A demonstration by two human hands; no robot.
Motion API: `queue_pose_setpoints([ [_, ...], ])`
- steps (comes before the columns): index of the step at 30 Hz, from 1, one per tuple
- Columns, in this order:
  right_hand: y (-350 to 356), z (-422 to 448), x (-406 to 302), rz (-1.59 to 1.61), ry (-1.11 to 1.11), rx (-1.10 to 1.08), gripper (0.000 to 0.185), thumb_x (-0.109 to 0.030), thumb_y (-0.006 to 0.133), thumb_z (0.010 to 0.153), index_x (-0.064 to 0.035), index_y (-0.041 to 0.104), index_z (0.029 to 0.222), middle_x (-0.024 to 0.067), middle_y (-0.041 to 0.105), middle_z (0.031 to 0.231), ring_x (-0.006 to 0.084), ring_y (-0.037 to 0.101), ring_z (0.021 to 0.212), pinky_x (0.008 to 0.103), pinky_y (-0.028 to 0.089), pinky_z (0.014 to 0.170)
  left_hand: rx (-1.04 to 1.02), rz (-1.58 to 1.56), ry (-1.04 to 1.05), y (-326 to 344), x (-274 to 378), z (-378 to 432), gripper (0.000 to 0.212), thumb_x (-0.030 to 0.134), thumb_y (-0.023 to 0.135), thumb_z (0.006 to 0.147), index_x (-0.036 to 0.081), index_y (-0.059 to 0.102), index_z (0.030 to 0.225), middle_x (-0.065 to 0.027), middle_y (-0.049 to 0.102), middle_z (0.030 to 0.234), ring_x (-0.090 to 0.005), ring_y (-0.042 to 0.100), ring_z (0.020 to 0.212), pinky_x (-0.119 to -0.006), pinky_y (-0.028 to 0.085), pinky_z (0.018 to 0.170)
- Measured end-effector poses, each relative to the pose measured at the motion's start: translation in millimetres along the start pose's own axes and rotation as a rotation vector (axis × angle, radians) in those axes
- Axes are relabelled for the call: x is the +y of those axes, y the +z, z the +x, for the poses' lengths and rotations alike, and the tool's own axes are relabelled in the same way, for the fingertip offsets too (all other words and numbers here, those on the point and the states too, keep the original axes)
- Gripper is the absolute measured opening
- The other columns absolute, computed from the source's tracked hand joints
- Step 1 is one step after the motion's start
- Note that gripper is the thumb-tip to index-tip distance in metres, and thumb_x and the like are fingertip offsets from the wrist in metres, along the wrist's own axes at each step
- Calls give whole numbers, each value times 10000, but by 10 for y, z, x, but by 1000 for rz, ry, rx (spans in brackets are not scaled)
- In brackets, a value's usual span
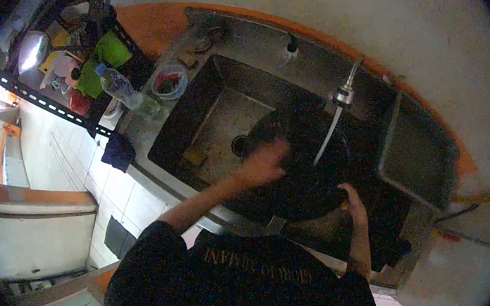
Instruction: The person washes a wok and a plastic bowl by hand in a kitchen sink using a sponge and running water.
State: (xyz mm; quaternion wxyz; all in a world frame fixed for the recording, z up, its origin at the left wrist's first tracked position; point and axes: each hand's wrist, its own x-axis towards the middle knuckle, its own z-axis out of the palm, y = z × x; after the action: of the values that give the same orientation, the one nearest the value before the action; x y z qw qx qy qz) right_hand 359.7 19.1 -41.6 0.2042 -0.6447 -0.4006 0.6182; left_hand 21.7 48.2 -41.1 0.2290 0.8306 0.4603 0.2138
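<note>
A large, dark round vessel [313, 182], perhaps a wok or basin, sits tilted over the double sink [221, 99], across the divider between its bowls. Water runs from the metal faucet [343, 96] in a thin stream down into it. At the vessel's right rim, my right hand [353, 201] grips the edge, thumb on top. My left hand [266, 162] reaches over the vessel's left part and is blurred by motion. Whether anything is in its fingers cannot be made out. The vessel's inside is too dark to read.
Behind the sink stands a soap pump bottle [289, 54]. A clear plastic tub [169, 80] with red items and a plastic bottle [118, 83] are at the left. Crowded utensils fill a black metal rack [45, 94]. A dark cloth [118, 152] hangs from the rack's corner.
</note>
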Motion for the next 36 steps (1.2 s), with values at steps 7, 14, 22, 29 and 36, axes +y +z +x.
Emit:
queue_pose_setpoints([
  [7,-150,341,519,89,145,194,613,-517,548,682,-129,466,1150,71,408,1213,213,387,1095,382,371,787,24,-205,589,1103,973,657,500,215,504,786,75,348,1240,-126,276,1329,-303,296,1206,-425,284,966],
  [14,136,12,17,105,126,122,421,-442,503,739,-121,563,1004,44,449,1157,247,439,1028,421,342,856,89,230,168,706,132,614,492,295,485,791,162,357,1247,-125,266,1331,-280,285,1199,-484,242,958],
  [22,63,294,269,12,-167,-56,282,-249,454,808,-66,551,1000,61,445,1153,228,421,1060,344,337,886,-40,634,-795,-19,-1960,-259,511,364,412,838,144,298,1284,-145,333,1288,-320,365,1144,-614,225,890],
  [29,14,26,372,-48,-407,-93,391,-350,435,831,-68,485,1097,96,386,1226,222,435,1051,346,340,897,-237,-454,-878,58,-1595,-536,631,463,368,833,107,202,1327,-144,355,1272,-289,382,1130,-421,312,921],
  [36,-221,353,867,-138,-414,39,416,-415,421,832,-75,510,1053,94,419,1196,196,448,1033,348,394,832,221,-1505,-1003,279,-698,-65,738,611,319,789,60,306,1281,-95,428,1222,-269,439,1066,-405,370,865],
])
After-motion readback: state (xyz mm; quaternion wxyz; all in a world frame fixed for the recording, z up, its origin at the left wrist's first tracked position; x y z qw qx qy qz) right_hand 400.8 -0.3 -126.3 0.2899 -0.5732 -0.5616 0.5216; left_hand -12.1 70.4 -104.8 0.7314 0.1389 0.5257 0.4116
